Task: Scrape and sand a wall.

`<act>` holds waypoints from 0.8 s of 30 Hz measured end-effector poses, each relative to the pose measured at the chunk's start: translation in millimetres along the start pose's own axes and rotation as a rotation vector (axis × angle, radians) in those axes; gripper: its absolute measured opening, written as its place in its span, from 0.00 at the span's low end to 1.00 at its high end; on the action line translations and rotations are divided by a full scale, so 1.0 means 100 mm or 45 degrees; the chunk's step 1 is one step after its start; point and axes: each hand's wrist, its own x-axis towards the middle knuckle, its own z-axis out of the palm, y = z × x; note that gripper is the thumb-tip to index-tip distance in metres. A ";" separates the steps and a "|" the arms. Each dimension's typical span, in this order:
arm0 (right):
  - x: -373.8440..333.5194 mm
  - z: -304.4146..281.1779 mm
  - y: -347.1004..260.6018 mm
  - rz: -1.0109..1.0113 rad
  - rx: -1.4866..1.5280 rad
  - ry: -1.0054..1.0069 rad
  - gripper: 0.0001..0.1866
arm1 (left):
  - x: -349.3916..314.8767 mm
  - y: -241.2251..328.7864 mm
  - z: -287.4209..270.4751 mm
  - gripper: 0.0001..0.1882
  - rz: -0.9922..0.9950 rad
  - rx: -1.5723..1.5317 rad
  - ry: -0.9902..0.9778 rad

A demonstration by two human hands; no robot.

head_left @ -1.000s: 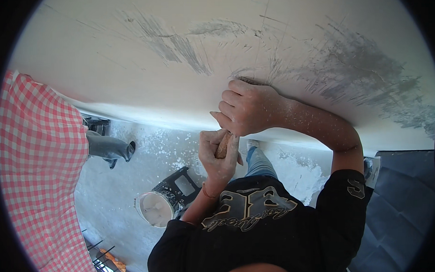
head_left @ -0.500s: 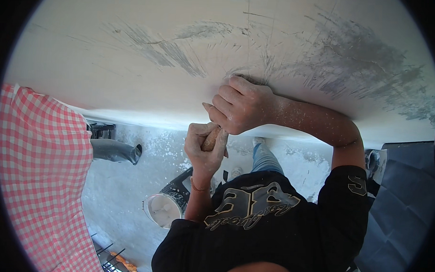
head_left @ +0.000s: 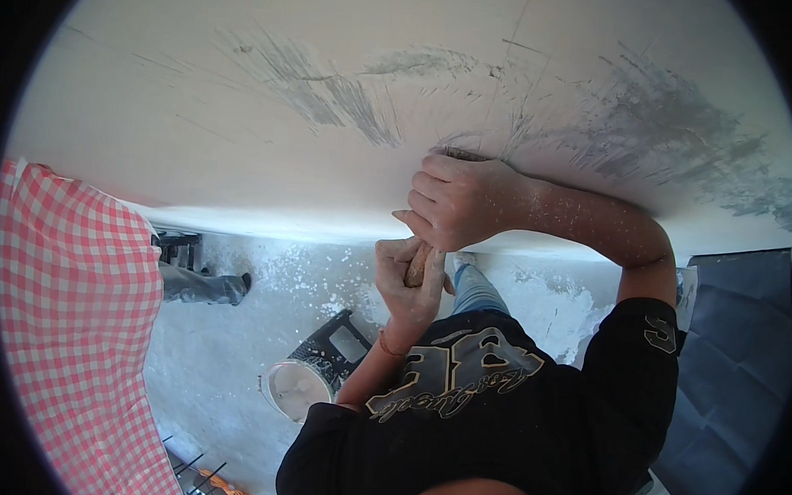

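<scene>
Both my hands are closed on one tool with a worn brown handle (head_left: 419, 264), held against the pale wall (head_left: 268, 173). My left hand (head_left: 404, 278) wraps the handle's lower end, dusty with white powder. Just above it my right hand (head_left: 463, 202) is clenched round the upper part, its knuckles next to the wall. A dark strip of the tool shows above the right hand; its working end is hidden, so its exact kind does not show. Grey scrape marks (head_left: 357, 106) streak the wall above, and a wide grey patch (head_left: 671, 126) spreads to the right.
Below my left forearm stands a white bucket (head_left: 299, 388) with pale material inside, beside a black object (head_left: 345, 342). White splashes dot the grey floor (head_left: 209, 354). A pink-and-white checked cloth (head_left: 79, 324) hangs at left; dark sheeting (head_left: 740, 373) covers something at right.
Both hands have shifted to the right in the picture, still closed on the tool. The wall marks have also shifted right as the view moved.
</scene>
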 end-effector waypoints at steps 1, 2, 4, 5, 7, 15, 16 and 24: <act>-0.01 -0.01 0.01 -0.012 -0.006 -0.011 0.11 | 0.00 -0.03 0.03 0.17 0.006 -0.054 -0.002; -0.02 -0.01 0.01 -0.025 -0.011 -0.021 0.11 | -0.01 -0.06 0.03 0.17 0.004 -0.062 0.004; -0.04 0.02 0.01 -0.012 -0.029 0.012 0.11 | 0.01 -0.09 0.06 0.17 0.051 -0.085 -0.003; -0.05 0.03 0.01 0.002 -0.044 0.058 0.11 | 0.03 -0.09 0.05 0.17 0.051 -0.091 -0.003; -0.04 0.03 0.01 0.046 -0.082 0.126 0.10 | 0.06 -0.01 -0.01 0.15 0.053 0.017 -0.002; -0.06 -0.10 0.00 0.254 -0.246 0.347 0.13 | 0.37 0.38 -0.15 0.15 0.303 0.605 -0.179; -0.08 -0.09 -0.01 0.258 -0.251 0.335 0.14 | 0.37 0.38 -0.14 0.15 0.307 0.608 -0.175; -0.07 -0.04 0.04 -0.031 0.014 0.128 0.19 | -0.02 0.03 0.20 0.15 -0.027 0.069 0.027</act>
